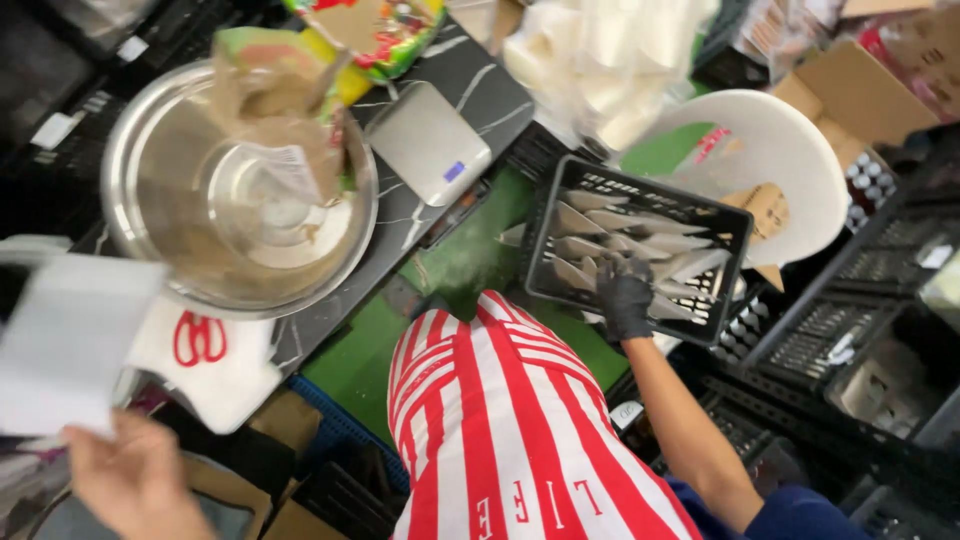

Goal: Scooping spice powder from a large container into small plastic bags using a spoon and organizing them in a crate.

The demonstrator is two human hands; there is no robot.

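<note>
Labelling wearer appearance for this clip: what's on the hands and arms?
Right hand wears a black glove; the forearm above it is bare, up to a dark blue sleeve near the elbow. Left hand is bare, no glove or sleeve visible. A red-and-white striped apron with red lettering covers the front.

Shiny metal bowl (160, 150), matt black plastic crate (560, 190), glossy marbled counter (470, 75), white paper sheet (60, 350).
</note>
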